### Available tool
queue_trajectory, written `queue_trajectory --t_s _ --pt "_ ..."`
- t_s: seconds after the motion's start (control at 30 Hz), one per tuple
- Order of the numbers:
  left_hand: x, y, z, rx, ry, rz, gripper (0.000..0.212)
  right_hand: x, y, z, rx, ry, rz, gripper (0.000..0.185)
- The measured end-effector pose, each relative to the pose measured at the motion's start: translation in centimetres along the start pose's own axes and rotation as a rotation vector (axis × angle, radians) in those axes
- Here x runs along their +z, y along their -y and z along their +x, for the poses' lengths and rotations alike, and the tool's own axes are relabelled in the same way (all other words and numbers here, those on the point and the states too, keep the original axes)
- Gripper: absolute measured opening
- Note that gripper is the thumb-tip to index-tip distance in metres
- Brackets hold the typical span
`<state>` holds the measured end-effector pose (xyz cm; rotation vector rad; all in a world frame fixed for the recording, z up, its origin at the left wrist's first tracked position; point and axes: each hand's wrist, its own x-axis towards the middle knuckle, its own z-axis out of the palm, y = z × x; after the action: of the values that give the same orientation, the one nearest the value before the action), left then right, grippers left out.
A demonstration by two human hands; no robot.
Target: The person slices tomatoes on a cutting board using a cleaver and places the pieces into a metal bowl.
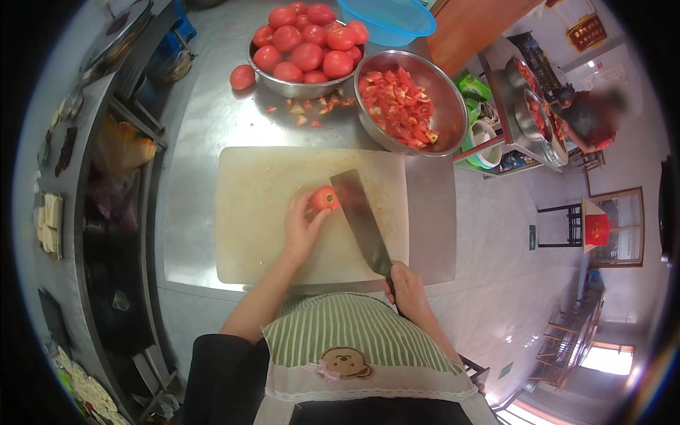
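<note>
A whole red tomato (322, 197) is gripped in my left hand (304, 223) above the middle of a pale cutting board (260, 228), its stem end facing up. My right hand (408, 287) is closed around the dark handle of a cleaver (361, 218). The broad blade points away from me over the board, just right of the tomato; whether it touches the fruit I cannot tell. Beyond the board, a steel bowl (454, 114) holds chopped tomato pieces (398, 103). Beside it stands another steel bowl (297, 89), heaped with whole tomatoes (307, 56).
One loose tomato (243, 77) and several tomato scraps (300, 110) lie on the steel table (207, 117). A blue plastic basin (393, 24) stands at the back. A metal shelf unit (101, 212) runs along the left. At far right, a person (589, 117) works beside bowls.
</note>
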<state>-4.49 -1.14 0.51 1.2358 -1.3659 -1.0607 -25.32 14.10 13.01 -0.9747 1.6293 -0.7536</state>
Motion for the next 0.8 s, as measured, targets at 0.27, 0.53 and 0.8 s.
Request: queue_trajectory --t_s 0.27,0.53,0.8 --pt "-0.4 0.0 0.0 -0.037 0.023 0.023 0.048 0.0 0.4 -1.4 0.027 0.03 -0.072 0.038" --pt "-0.5 0.5 0.3 -0.027 0.015 0.006 0.049 0.0 0.2 -1.6 0.027 0.047 -0.074 0.036" --pt "-0.5 -0.3 0.4 -0.031 0.015 0.007 0.049 0.6 1.6 -1.0 0.084 0.017 -0.234 0.037"
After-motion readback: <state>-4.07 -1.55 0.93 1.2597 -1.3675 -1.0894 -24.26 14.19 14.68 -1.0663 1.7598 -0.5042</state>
